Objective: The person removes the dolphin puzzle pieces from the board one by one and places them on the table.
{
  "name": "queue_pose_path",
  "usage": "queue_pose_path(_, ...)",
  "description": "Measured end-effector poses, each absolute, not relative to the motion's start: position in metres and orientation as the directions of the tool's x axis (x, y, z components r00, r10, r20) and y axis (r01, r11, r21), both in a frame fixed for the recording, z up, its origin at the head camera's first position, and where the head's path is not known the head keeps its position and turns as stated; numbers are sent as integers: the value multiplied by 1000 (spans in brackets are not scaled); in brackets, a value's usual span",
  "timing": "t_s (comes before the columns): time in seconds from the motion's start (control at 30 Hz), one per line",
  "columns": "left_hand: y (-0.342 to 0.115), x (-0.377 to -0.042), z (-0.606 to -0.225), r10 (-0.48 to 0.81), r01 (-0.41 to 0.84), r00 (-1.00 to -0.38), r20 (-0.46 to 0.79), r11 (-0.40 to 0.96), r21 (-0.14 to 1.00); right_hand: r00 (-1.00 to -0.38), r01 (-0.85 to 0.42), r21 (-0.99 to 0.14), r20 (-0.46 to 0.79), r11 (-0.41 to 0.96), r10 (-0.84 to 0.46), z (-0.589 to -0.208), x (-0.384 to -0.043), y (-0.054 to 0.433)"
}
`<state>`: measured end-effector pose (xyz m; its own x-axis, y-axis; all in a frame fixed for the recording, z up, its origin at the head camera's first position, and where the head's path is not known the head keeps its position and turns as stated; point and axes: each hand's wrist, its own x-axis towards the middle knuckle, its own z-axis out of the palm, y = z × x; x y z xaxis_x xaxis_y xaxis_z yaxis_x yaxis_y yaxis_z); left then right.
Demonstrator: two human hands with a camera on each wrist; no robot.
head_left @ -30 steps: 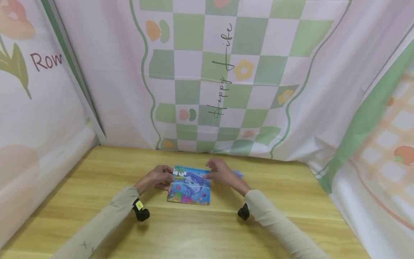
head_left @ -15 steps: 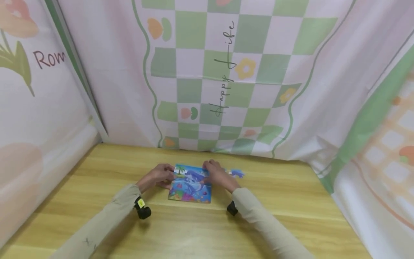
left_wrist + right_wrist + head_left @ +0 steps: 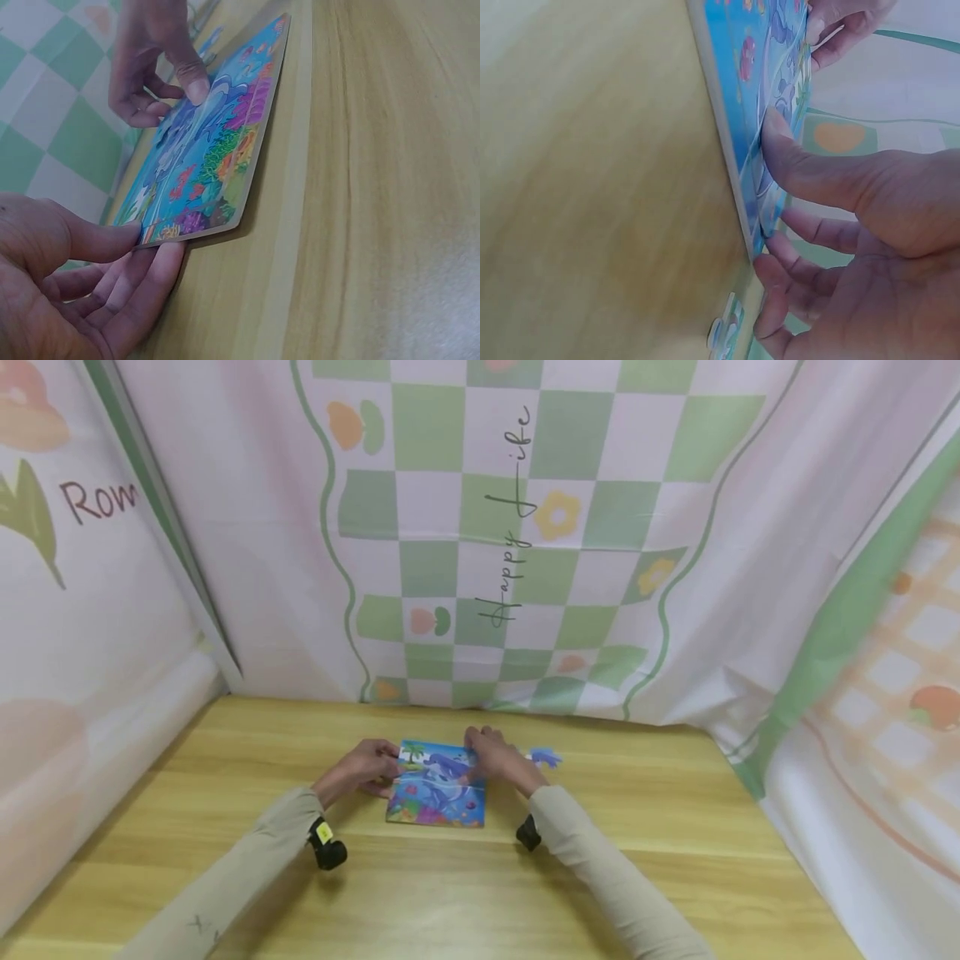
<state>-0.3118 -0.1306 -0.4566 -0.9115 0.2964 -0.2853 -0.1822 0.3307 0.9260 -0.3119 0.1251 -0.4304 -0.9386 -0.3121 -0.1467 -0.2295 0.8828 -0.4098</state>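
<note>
"Dolphin board (image 3: 435, 789): where, from the head view?"

"On the counter (image 3: 450, 893), between left grip (image 3: 363, 767) and right grip (image 3: 498, 758)."

"Left wrist?"

"Pinching the edge, fingers (image 3: 154, 289) underneath. Possible slip from a hard tug."

"Right wrist?"

"Grasping too, thumb (image 3: 787, 161) across the face. Possible shift under uneven pressure. Mind the loose piece (image 3: 730, 330) nearby: easily knocked."

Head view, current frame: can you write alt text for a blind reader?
A person's left hand grips the left edge of a dolphin picture board at a wooden table, while the right hand holds its upper right side. A small blue piece lies on the table to the right; a green-and-white checked cloth hangs behind.
</note>
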Motion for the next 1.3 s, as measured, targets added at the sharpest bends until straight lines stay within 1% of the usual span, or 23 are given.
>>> queue_pose_path(0.5, -132, -312, -454, 288, -199, -909, -300, 332, 922, -957, -232, -488, -41, 842, -287, -438, -300, 126)
queue_pose_path(0.63, -131, -312, -453, 277, -207, -912, -302, 326, 923, -952, -267, -527, 16, 807, -305, -439, -299, 126)
queue_pose_path(0.8, -130, -313, -455, 272, -204, -915, -298, 328, 923, -941, -312, -532, 58, 787, -334, -440, -295, 126)
queue_pose_path(0.93, -130, -314, -456, 275, -202, -914, -299, 331, 922, -940, -325, -555, 97, 766, -328, -442, -293, 126)
queue_pose_path(1.1, -129, -314, -457, 265, -204, -916, -301, 337, 919, -937, -342, -614, 168, 711, -306, -448, -298, 127)
queue_pose_path(1.17, -129, -314, -457, 263, -201, -918, -298, 339, 919, -942, -329, -662, 181, 673, -282, -450, -302, 129)
queue_pose_path(1.3, -130, -314, -457, 267, -196, -919, -292, 334, 922, -958, -270, -780, 157, 565, -241, -451, -306, 135)
